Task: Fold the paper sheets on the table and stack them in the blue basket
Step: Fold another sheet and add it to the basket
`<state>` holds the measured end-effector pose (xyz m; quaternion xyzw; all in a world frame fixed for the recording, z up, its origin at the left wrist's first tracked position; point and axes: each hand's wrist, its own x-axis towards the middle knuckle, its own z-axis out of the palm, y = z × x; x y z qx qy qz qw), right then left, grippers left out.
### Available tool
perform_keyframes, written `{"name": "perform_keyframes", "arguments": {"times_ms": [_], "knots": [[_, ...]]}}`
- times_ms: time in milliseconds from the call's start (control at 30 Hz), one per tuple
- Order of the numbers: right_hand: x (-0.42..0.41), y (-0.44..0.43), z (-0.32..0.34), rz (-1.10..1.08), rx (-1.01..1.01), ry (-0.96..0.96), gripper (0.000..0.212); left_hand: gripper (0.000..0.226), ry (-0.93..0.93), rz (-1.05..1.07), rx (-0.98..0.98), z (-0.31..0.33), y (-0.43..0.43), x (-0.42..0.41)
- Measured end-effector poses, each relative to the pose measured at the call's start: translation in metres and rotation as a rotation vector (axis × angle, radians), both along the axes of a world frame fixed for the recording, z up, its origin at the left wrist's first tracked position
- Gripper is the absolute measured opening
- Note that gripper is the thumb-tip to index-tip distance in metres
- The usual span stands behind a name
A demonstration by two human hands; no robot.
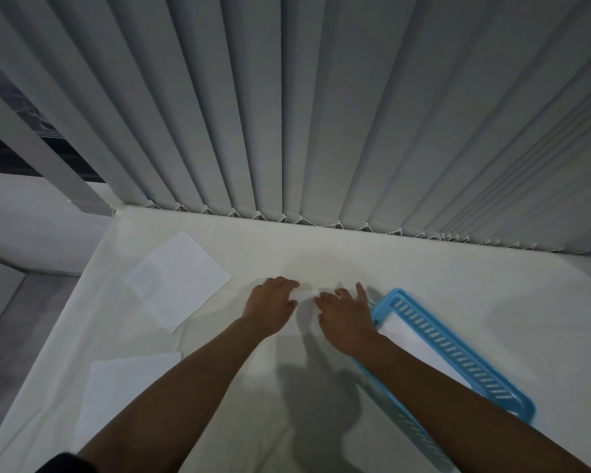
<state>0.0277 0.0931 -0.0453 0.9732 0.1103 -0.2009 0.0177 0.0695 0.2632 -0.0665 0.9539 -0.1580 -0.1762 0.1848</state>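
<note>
Fingers (289, 284) of both hands lie spread and flat, pressing a small paper sheet (307, 295) on the table (321, 247), grasping nothing.

That sheet shows only as a pale sliver between the left hand (270, 303) and right hand (347, 310); its folds are too hidden to make out. Just right of it sits the blue basket (458, 353), white paper (420, 343) inside, partly covered by the right forearm. Two more sheets lie left: one (180, 278) farther off, one (123, 390) nearer. A whitish cloth covers the table; grey vertical blinds (287, 114) hang behind in dim light.
</note>
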Motion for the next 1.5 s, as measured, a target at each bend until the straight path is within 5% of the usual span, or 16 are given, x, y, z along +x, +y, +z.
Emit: {"name": "perform_keyframes", "arguments": {"times_ms": [200, 367, 467, 567, 733, 867, 967, 1133, 1500], "knots": [[0.001, -0.009, 0.006, -0.047, -0.109, 0.028, 0.041, 0.034, -0.024, -0.003, 0.167, 0.002, -0.015, 0.012], [-0.009, -0.016, 0.017, -0.174, 0.117, -0.077, 0.036, 0.022, 0.076, 0.052, 0.161, 0.011, -0.015, 0.015], [-0.025, -0.016, 0.025, -0.291, 0.360, -0.289, 0.028, 0.009, 0.196, 0.277, -0.074, 0.024, -0.011, 0.013], [-0.046, -0.010, 0.038, -0.341, 0.484, -0.402, 0.019, 0.011, 0.398, 0.561, -0.557, 0.043, -0.006, 0.002], [-0.077, 0.010, 0.048, -0.628, 0.728, -0.089, 0.048, 0.007, 0.622, 0.884, -1.137, 0.066, -0.013, -0.039], [-0.084, 0.020, 0.059, -1.172, 1.224, 0.162, 0.036, 0.008, 0.622, 1.018, -1.256, 0.077, -0.034, -0.076], [-0.088, 0.015, 0.067, -1.390, 1.484, 0.180, 0.024, 0.018, 0.634, 1.022, -1.259, 0.079, -0.051, -0.101], [-0.110, -0.009, 0.080, -1.244, 1.430, 0.015, 0.010, 0.023, 0.735, 1.035, -1.410, 0.077, -0.066, -0.118], [-0.165, -0.085, 0.074, -1.307, 1.294, -0.228, 0.023, 0.019, 0.725, 0.974, -1.402, 0.088, -0.109, -0.127]]}}
